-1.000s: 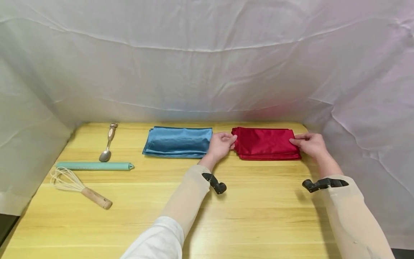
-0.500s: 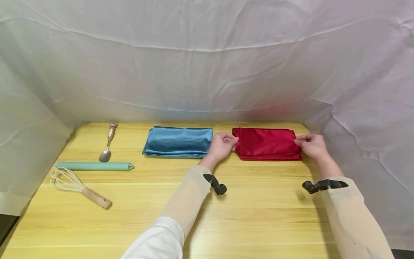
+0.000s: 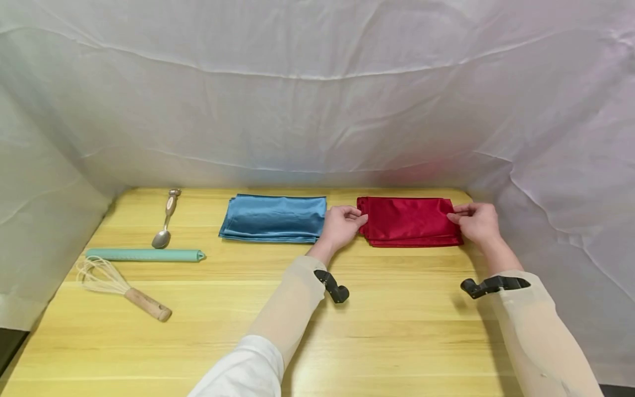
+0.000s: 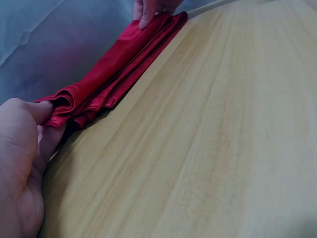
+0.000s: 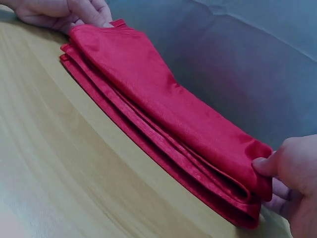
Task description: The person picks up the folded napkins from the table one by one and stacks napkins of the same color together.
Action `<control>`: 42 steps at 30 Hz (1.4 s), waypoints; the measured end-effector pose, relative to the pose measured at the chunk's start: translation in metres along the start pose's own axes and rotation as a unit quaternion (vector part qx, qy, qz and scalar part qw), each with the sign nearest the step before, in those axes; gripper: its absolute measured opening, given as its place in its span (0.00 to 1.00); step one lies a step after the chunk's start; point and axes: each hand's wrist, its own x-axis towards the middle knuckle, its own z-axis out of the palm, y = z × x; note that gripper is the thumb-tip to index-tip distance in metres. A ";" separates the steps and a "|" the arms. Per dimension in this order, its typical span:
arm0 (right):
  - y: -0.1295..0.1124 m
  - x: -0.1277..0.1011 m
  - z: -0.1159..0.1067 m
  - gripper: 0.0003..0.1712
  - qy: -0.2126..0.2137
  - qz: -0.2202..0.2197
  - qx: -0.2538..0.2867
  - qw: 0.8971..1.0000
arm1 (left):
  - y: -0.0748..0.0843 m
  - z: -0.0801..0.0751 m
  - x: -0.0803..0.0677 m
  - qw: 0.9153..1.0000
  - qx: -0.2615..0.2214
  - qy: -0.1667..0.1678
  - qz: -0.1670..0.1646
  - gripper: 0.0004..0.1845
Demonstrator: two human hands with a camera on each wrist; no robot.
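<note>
A folded red satin cloth lies at the back right of the table, its layers stacked and visible along the near edge in the right wrist view. My left hand pinches its left end; in the left wrist view the thumb goes to the open fold and the fingers pass beneath. At the other end my right hand grips the cloth, thumb on top and fingers under the layers. Just left of my left hand sits a folded blue satin cloth, its right edge partly hidden by that hand.
Far left on the wooden table lie a spoon, a teal rod-shaped thing and a whisk with a wooden handle. White fabric walls enclose the back and sides.
The red cloth has shifted very slightly right. My left hand has edged right with it, while my right hand moved a little right and then back left. The blue cloth stays put.
</note>
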 end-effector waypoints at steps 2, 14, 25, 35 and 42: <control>-0.003 0.000 0.001 0.18 0.013 -0.003 0.006 1.000 | -0.001 0.000 0.000 1.000 -0.009 0.000 -0.001 0.11; 0.007 -0.001 0.004 0.24 -0.021 0.025 -0.004 0.999 | -0.002 0.005 -0.002 0.999 -0.034 0.009 -0.001 0.09; 0.001 -0.004 -0.007 0.24 -0.038 0.000 0.047 0.998 | 0.009 0.002 0.005 0.999 -0.018 0.007 -0.040 0.16; -0.008 0.001 -0.023 0.28 -0.010 -0.035 0.008 0.999 | 0.029 -0.018 0.012 0.998 0.059 -0.032 0.006 0.29; -0.036 -0.006 -0.028 0.32 -0.013 -0.071 -0.012 0.997 | 0.046 -0.038 0.012 0.985 0.141 -0.054 0.084 0.37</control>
